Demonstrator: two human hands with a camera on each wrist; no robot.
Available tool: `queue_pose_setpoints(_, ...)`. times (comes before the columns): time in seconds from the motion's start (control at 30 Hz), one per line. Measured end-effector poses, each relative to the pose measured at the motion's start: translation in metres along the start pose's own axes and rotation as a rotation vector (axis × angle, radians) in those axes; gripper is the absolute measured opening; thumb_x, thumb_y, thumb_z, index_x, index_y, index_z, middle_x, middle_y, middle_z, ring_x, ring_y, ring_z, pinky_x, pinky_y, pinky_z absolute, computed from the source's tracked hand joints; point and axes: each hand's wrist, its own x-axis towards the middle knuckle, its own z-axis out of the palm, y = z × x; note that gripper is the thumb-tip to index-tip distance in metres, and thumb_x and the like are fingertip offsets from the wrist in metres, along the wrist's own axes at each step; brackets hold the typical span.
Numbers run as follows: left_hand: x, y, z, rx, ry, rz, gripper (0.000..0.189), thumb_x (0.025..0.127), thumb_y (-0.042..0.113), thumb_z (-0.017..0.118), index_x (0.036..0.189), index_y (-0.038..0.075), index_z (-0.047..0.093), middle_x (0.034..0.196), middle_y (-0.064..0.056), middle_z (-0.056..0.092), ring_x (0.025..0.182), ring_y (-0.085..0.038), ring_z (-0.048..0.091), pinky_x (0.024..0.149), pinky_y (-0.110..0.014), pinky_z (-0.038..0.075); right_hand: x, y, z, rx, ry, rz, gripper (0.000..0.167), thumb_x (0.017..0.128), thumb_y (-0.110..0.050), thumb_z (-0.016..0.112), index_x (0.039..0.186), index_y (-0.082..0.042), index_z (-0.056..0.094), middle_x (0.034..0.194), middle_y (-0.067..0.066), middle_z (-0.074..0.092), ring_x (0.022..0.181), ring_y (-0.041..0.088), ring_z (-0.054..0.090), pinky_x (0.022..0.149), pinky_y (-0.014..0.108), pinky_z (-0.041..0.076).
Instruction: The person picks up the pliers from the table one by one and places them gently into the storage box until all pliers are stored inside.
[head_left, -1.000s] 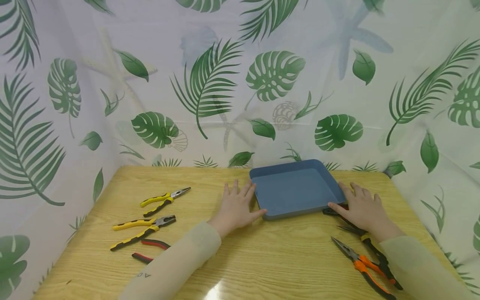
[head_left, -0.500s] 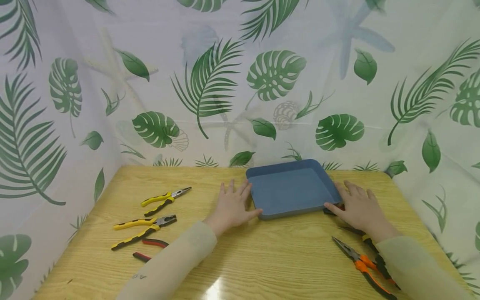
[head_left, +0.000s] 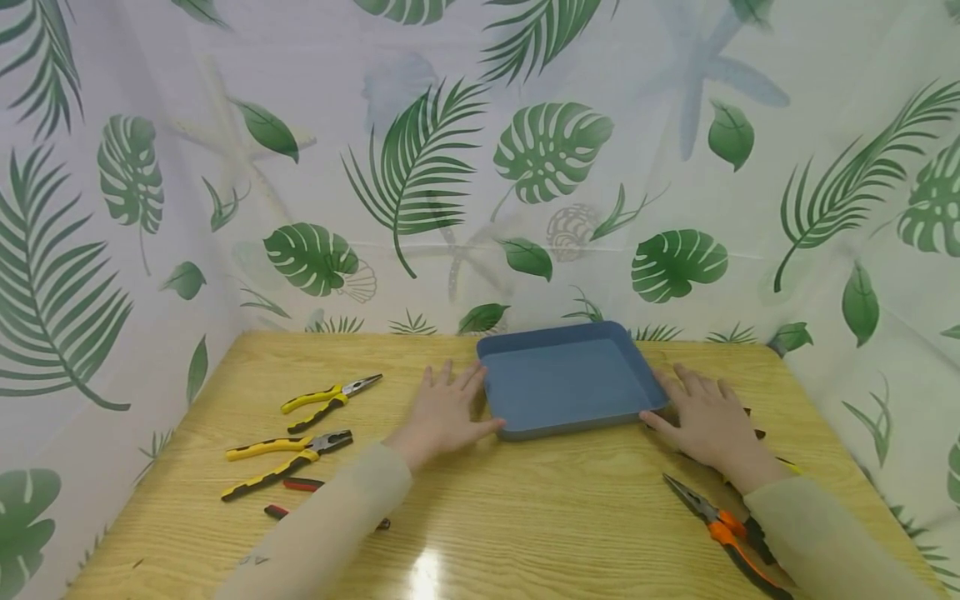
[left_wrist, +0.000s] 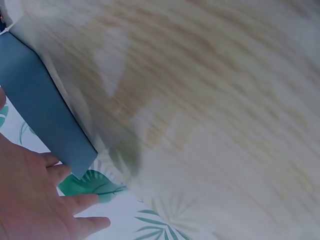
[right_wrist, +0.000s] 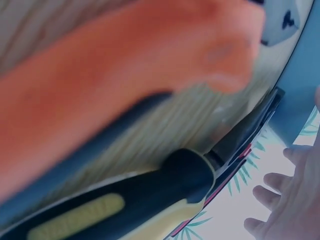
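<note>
Counting one blue tray (head_left: 566, 383) between left hand (head_left: 442, 417) and right hand (head_left: 708, 425) near the back of the table (head_left: 525, 517), two yellow-and-black pliers (head_left: 339, 401) and one red-and-black pair (head_left: 302, 484) at left, one orange-and-black pair (head_left: 726, 528) at right. Finding, in the right wrist view, a yellow-and-black handle (right_wrist: 135, 192) and a red-and-black tool (right_wrist: 224, 184), mostly covered by the right hand and sleeve in the head view. Seeing fingers (left_wrist: 80, 202) spread, nearly straight, touching the tray's sides without curling round anything.

I could read no words, brands or numbers from where I stood. The left sleeve (head_left: 322, 517) bore small dark angular marks (head_left: 253, 560), too tiny to tell whether they were letters or signs.
</note>
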Motion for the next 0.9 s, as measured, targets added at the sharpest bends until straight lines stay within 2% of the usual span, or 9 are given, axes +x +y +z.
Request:
queue_pose_setpoints(0.27, -0.008, -0.014, -0.003, -0.014, 0.0, 0.019, 0.095, 0.099, 0.076, 0.047, 0.171, 0.019, 0.023, 0.178, 0.0, 0.023, 0.163, -0.045, 0.02, 0.129, -0.067, 0.016, -0.004, -0.012, -0.001, 0.0, 0.041, -0.049, 0.086, 0.101, -0.061, 0.06, 0.165, -0.007, 0.037, 0.164, 0.032, 0.038, 0.145, 0.058, 0.042, 0.117, 0.077, 0.029)
queue_pose_setpoints(0.47, -0.014, -0.024, -0.003, -0.02, -0.013, 0.019, 0.095, 0.099, 0.076, 0.047, 0.171, 0.02, 0.021, 0.178, -0.001, 0.021, 0.164, -0.043, 0.019, 0.13, -0.065, 0.016, -0.006, -0.019, 0.0, 0.001, 0.027, -0.062, 0.087, 0.1, -0.063, 0.059, 0.165, -0.008, 0.037, 0.165, 0.031, 0.037, 0.145, 0.059, 0.042, 0.118, 0.077, 0.028)
queue_pose_setpoints(0.67, -0.021, -0.03, -0.009, -0.003, -0.041, 0.021, 0.093, 0.1, 0.074, 0.048, 0.171, 0.02, 0.022, 0.179, -0.001, 0.02, 0.164, -0.045, 0.019, 0.129, -0.066, 0.017, -0.01, -0.027, -0.002, 0.031, 0.007, -0.065, 0.088, 0.101, -0.063, 0.059, 0.167, -0.01, 0.034, 0.167, 0.03, 0.035, 0.147, 0.058, 0.04, 0.119, 0.077, 0.024)
queue_pose_setpoints(0.9, -0.025, -0.038, -0.016, 0.017, -0.077, 0.026, 0.093, 0.099, 0.073, 0.05, 0.171, 0.019, 0.023, 0.179, -0.001, 0.019, 0.164, -0.044, 0.018, 0.129, -0.067, 0.018, -0.013, -0.036, -0.007, 0.017, -0.005, -0.086, 0.089, 0.099, -0.064, 0.061, 0.165, -0.01, 0.036, 0.167, 0.029, 0.035, 0.148, 0.057, 0.039, 0.118, 0.077, 0.027)
